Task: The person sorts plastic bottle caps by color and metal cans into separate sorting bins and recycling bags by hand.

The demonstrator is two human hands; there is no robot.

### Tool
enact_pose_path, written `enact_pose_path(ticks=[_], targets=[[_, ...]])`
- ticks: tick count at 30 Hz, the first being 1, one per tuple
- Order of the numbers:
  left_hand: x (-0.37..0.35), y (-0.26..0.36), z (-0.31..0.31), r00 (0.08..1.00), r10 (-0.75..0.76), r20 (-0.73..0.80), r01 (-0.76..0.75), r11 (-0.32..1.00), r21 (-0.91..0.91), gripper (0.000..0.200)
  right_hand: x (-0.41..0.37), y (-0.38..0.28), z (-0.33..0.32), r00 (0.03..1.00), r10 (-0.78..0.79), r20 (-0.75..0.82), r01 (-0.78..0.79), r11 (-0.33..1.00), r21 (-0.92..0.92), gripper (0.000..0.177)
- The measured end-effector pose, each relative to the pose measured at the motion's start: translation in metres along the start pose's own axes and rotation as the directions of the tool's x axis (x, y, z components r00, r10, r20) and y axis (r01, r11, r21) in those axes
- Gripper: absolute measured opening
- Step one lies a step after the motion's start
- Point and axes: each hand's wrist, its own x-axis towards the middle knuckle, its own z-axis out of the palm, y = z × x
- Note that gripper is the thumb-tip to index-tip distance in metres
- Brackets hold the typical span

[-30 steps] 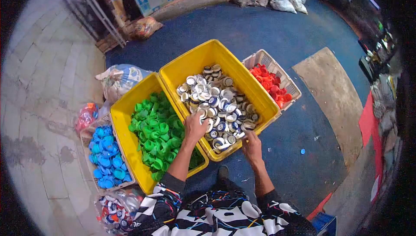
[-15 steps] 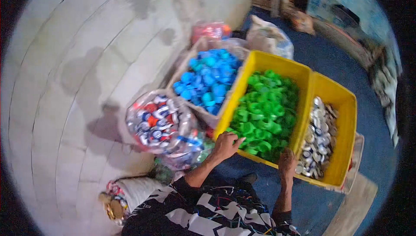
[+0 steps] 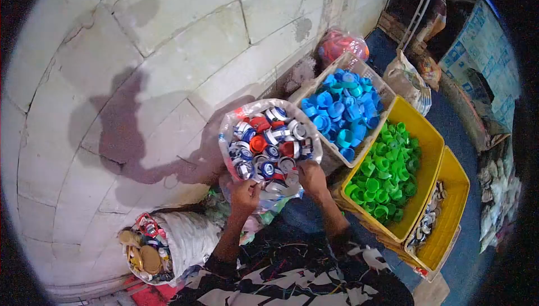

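Observation:
A clear plastic bag (image 3: 225,129) stands in front of me, full of bottle caps (image 3: 272,152) in white, blue and red. My left hand (image 3: 245,195) pinches the near left part of its rim, fingers closed on the plastic. On the near right side, my right hand (image 3: 313,178) is also closed on the rim. The caps lie heaped up to the bag's mouth. Its lower part is partly hidden behind my hands and forearms.
To the right stand a pale crate (image 3: 387,90) of blue caps, a yellow crate (image 3: 431,129) of green caps and another yellow crate (image 3: 459,185) with whitish caps. A white sack (image 3: 193,241) of mixed lids lies lower left. A block wall (image 3: 191,48) runs along the left.
My hands have left the yellow crate of green caps and moved left to the clear bag, taking hold of its rim. The view has turned left, so the crates sit further right.

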Motion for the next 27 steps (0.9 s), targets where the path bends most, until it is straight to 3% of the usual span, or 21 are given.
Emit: enact_pose_path(ticks=[2,5,7,10,12,13,14,17,19,20,23,24,27], targets=[[0.006,-0.018,-0.010,0.997,0.070,-0.029,-0.067,0.993,0.101,0.015,0.033,0.001,0.030,0.991,0.003,0.134,0.010,0.995,-0.101,0.017],[0.015,-0.032,-0.013,0.997,0.068,-0.048,-0.061,0.990,0.124,0.015,0.058,0.009,0.073,0.995,-0.044,-0.093,0.024,0.979,-0.205,0.015],[0.030,-0.028,-0.018,0.999,0.047,-0.020,-0.044,0.992,0.121,0.017,0.067,0.016,0.089,0.999,-0.009,-0.048,-0.006,0.957,-0.291,0.021],[0.051,-0.049,-0.001,0.988,0.144,-0.050,-0.136,0.981,0.139,0.019,0.063,0.025,0.093,1.000,-0.024,-0.007,0.021,0.952,-0.307,0.021],[0.068,-0.043,0.002,0.998,0.049,0.041,-0.054,0.990,0.132,0.019,0.062,0.035,0.098,1.000,0.025,0.019,-0.018,0.949,-0.314,0.022],[0.080,-0.038,0.005,0.996,0.008,0.088,-0.020,0.991,0.131,0.019,0.062,0.025,0.086,0.998,0.058,-0.014,-0.059,0.981,-0.186,0.022],[0.089,-0.035,0.008,0.996,0.073,0.058,-0.079,0.992,0.094,0.019,0.056,0.018,0.072,0.994,0.098,-0.040,-0.100,0.994,-0.053,0.023],[0.127,-0.045,0.030,0.951,-0.065,0.302,-0.003,0.975,0.221,0.022,0.036,0.002,0.040,0.966,0.214,-0.148,-0.173,0.953,0.249,0.032],[0.147,-0.033,0.042,0.931,-0.138,0.337,-0.008,0.918,0.398,0.024,0.019,-0.012,0.013,0.930,0.342,-0.133,-0.268,0.880,0.393,0.035],[0.152,-0.027,0.048,0.920,-0.176,0.351,-0.017,0.876,0.482,0.024,0.006,-0.001,0.018,0.935,0.233,-0.268,-0.137,0.934,0.331,0.041],[0.159,-0.055,0.085,0.927,-0.255,0.276,0.063,0.829,0.556,0.026,-0.019,-0.007,-0.003,0.880,0.427,-0.211,-0.325,0.862,0.388,0.044],[0.157,-0.055,0.085,0.930,-0.248,0.270,0.066,0.837,0.543,0.035,-0.025,-0.011,-0.013,0.875,0.462,-0.145,-0.385,0.845,0.371,0.041],[0.157,-0.055,0.088,0.928,-0.173,0.330,-0.012,0.871,0.492,0.041,-0.039,-0.019,-0.015,0.837,0.440,-0.325,-0.298,0.865,0.403,0.043]])
